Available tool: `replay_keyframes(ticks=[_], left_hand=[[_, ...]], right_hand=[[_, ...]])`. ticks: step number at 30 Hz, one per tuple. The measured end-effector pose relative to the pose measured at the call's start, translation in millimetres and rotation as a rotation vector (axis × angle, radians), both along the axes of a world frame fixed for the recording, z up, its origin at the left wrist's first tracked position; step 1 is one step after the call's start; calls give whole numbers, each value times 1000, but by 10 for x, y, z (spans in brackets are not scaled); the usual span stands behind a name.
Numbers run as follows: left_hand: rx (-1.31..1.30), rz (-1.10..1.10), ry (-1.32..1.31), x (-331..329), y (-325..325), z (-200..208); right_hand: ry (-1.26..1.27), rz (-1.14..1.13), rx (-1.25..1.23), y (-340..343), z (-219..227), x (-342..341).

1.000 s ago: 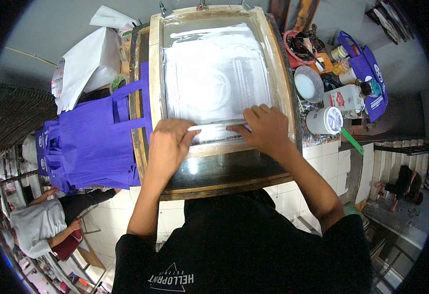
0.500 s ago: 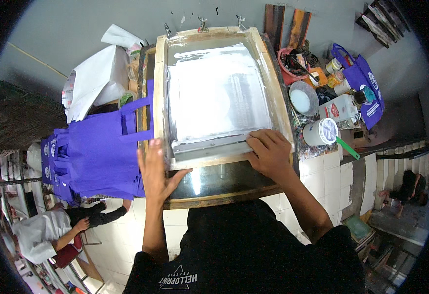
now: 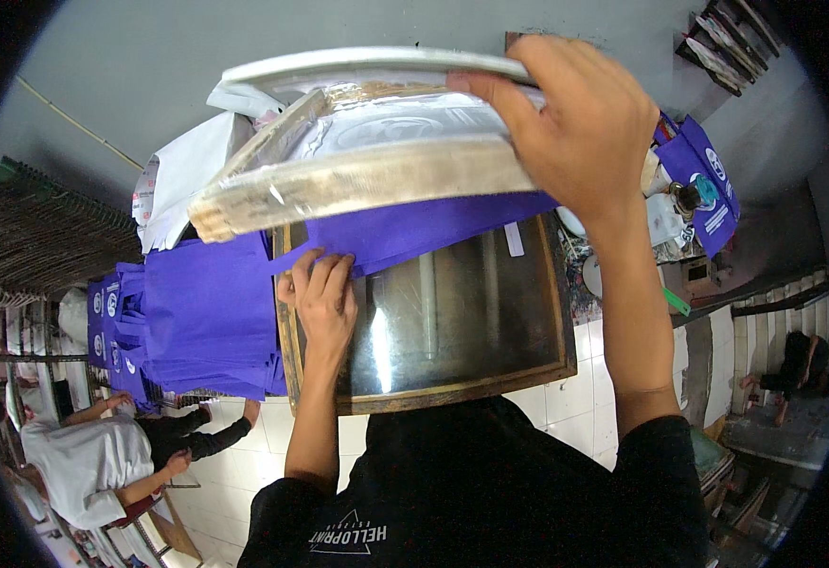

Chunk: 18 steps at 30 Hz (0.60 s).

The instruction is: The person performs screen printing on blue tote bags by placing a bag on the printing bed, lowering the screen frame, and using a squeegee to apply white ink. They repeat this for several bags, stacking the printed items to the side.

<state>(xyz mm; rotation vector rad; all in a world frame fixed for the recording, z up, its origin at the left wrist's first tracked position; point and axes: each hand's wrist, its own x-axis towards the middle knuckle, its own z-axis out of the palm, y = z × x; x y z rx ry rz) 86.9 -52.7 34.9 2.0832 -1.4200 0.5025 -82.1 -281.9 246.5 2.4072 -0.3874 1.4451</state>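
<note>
Now we've the screen frame (image 3: 367, 180) up: right hand (image 3: 587, 133) grips squeegee (image 3: 367, 61), left hand (image 3: 323, 298) touches the unremoved tote (image 3: 395, 237), hold unclear.

The place looks like a small screen-printing workshop: a wooden-framed screen (image 3: 367, 185) smeared with white paste tilts above a glass-topped worktable (image 3: 471, 327), a purple bag (image 3: 433, 227) lying beneath it. More purple bags (image 3: 211, 312) are stacked beside the table on the left, one purple bag with white printing (image 3: 703, 185) stands at the right near a pale jug (image 3: 662, 220), and a broad wire rack (image 3: 50, 237) fills the far left. A plain grey wall (image 3: 272, 38) and white floor tiles (image 3: 566, 407) complete the working room.
</note>
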Motion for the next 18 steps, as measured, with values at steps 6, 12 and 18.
replay_keyframes(ticks=[6, 12, 18], left_hand=[[135, 20, 87, -3, 287, -31], [140, 524, 321, 765, 197, -427], [278, 287, 986, 1603, 451, -435]], right_hand=[[102, -102, 281, -171, 418, 99], [111, -190, 307, -419, 749, 425], [45, -140, 165, -690, 930, 537]])
